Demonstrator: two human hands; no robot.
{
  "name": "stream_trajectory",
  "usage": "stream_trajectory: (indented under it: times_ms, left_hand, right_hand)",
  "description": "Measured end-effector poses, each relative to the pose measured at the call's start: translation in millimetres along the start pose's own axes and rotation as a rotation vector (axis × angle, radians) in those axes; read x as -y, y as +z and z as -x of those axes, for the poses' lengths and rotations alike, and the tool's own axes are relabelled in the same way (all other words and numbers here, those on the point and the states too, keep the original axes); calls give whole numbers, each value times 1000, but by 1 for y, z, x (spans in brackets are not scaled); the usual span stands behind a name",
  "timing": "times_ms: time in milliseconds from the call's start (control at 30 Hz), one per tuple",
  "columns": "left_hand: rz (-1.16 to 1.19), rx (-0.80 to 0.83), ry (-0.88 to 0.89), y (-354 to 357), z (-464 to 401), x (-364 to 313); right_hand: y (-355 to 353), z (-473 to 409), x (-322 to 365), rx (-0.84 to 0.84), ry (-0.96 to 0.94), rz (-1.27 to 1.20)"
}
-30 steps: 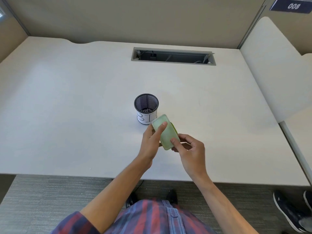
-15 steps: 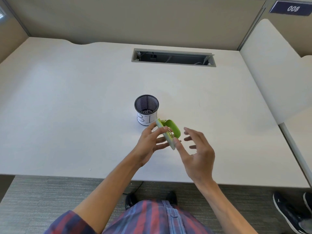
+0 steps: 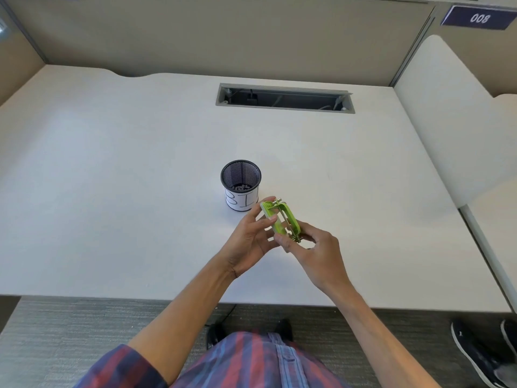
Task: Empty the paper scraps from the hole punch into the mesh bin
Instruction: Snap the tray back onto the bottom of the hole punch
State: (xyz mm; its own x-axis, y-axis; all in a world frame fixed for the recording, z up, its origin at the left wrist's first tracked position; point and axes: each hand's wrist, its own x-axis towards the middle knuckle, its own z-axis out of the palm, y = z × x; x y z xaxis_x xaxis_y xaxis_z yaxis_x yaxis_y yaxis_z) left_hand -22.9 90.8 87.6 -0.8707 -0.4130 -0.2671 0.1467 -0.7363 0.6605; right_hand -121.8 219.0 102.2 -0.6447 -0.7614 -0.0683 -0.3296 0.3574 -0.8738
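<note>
A small green hole punch [image 3: 281,219] is held on its edge above the white desk, just right of and nearer than the black mesh bin [image 3: 241,172]. My left hand [image 3: 249,239] grips its left side with fingers around the pale base. My right hand [image 3: 316,253] pinches its near end at the metal pins. The bin stands upright with a white label on its side, and small paper scraps lie at its bottom.
The white desk [image 3: 112,163] has a long open cable slot [image 3: 284,98] at the back. Beige partition walls enclose it. A white divider panel [image 3: 447,121] stands at the right. Someone's dark shoes [image 3: 481,354] are on the carpet at the lower right.
The punch has turned from base-up to on its edge, green handle now facing right. My right hand let go, opened, then came back onto the punch's near end.
</note>
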Motion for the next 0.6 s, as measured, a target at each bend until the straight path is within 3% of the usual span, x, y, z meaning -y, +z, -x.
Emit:
stream_trajectory:
  times_ms: [600]
  left_hand:
    - [-67,-26,0,0,-17,2]
  right_hand:
    - [-6,-18,-1,-41,16,-80]
